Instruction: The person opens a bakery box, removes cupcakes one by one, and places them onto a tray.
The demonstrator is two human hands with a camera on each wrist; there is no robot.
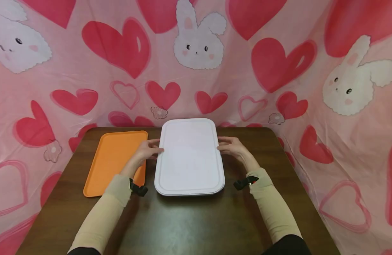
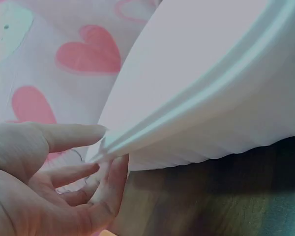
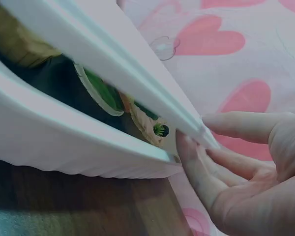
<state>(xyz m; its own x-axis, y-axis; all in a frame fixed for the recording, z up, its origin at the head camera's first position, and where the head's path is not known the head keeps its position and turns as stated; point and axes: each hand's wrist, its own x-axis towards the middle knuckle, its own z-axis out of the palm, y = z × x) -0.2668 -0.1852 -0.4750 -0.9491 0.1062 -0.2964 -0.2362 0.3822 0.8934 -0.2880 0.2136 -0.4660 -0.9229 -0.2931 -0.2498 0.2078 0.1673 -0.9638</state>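
Observation:
A white rectangular lid (image 1: pixel 189 156) lies over a white box (image 3: pixel 78 152) with ribbed lower walls. My left hand (image 1: pixel 149 149) pinches the lid's left edge, thumb on top and fingers beneath. My right hand (image 1: pixel 233 146) pinches the right edge in the same way. In the right wrist view the lid stands raised off the box rim, leaving a long gap. Through it show a green piece with a pale border (image 3: pixel 101 91), a yellowish-brown item (image 3: pixel 19 37) and a small dark green tuft (image 3: pixel 161 130). On the left side, the lid stays close over the box.
An orange tray (image 1: pixel 114 156) lies on the dark wooden table (image 1: pixel 183 226) to the left, partly under my left forearm. A pink cloth (image 1: pixel 234 81) with hearts and rabbits hangs behind the table and along its sides.

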